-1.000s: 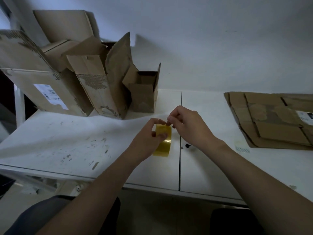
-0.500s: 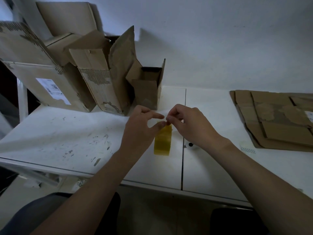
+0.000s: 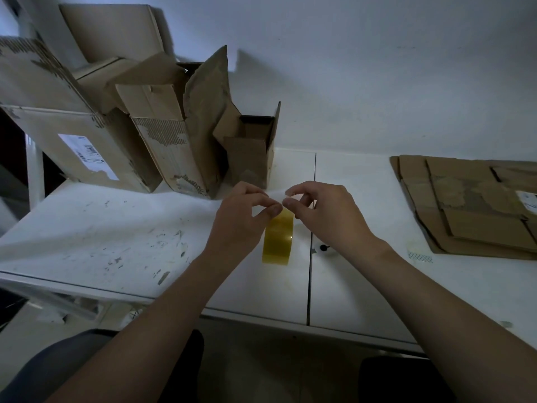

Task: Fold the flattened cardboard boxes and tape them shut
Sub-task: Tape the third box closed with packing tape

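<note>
The yellow tape roll [image 3: 277, 238] stood on edge over the white table [image 3: 87, 228], its narrow side toward the camera. Whether it rested on the tabletop or hung from the fingers could not be told.

The left hand [image 3: 241, 219] came in from the left of the tape roll, thumb and forefinger closed to a pinch at the roll's top edge, the other fingers curled loosely above. The right hand [image 3: 328, 216] came in from the right of the tape roll, and its thumb and forefinger were pinched at the same top edge. The fingertips of the two hands nearly touched. Whether they held the loose end of the tape or the roll's rim could not be made out.

Just to the right of the tape roll, low down, lay a small black object [image 3: 323, 247] beside the table's seam [image 3: 312, 199]. Well to the right of the tape roll lay a stack of flat cardboard [image 3: 465, 205], with a pale scrap [image 3: 420, 255] near its front corner.

Behind the tape roll stood a small open box [image 3: 250, 158]. Farther behind and to the left leaned a tall torn box [image 3: 174, 152], and beyond it a large box [image 3: 72, 141] with a white label.
</note>
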A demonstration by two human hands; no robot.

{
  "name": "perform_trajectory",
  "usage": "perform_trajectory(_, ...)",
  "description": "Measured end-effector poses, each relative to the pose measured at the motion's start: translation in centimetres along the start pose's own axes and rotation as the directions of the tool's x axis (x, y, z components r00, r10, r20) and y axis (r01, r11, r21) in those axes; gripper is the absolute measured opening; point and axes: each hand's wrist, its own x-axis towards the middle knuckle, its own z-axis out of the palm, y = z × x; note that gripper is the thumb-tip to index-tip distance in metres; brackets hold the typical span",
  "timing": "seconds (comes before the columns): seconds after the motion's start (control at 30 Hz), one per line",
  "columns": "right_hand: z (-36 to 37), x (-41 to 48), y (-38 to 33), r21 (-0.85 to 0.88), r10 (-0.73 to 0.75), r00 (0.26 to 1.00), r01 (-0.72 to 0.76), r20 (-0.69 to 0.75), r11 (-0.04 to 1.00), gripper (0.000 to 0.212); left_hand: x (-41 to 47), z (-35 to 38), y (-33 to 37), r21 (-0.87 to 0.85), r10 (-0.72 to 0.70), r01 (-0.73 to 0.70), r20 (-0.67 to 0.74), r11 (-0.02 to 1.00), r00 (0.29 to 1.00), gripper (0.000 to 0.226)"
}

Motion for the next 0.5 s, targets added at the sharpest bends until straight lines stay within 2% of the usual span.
perform_trajectory(0.07,-0.20,0.04,0.19,0.023,0.009,1.000,-0.009,-0.015,1.000,0.050,0.09,-0.01,-0.04,-0.011,-0.028,0.028,0.008,1.000,1.000,0.025)
perform_trajectory(0.2,-0.64,-0.17,0.70,0.078,-0.068,0.993,0.076,-0.093,0.994,0.026,0.07,-0.22,-0.13,-0.043,-0.088,0.088,-0.001,0.995,0.996,0.023)
perform_trajectory(0.33,-0.12,-0.32,0.75,-0.065,-0.140,0.990,0.140,-0.003,0.988,0.011,0.05,-0.35,0.02,-0.058,-0.102,0.101,-0.006,0.993,0.995,0.019)
perform_trajectory(0.43,0.10,-0.16,0.82,-0.103,-0.148,0.988,0.151,0.040,0.983,0.026,-0.10,-0.44,0.12,-0.059,-0.073,0.073,0.002,0.996,0.997,0.017)
perform_trajectory(0.5,0.11,-0.04,0.69,-0.105,-0.170,0.985,0.174,0.044,0.979,0.028,-0.15,-0.60,0.06,-0.058,-0.060,0.061,0.010,0.996,0.998,0.017)
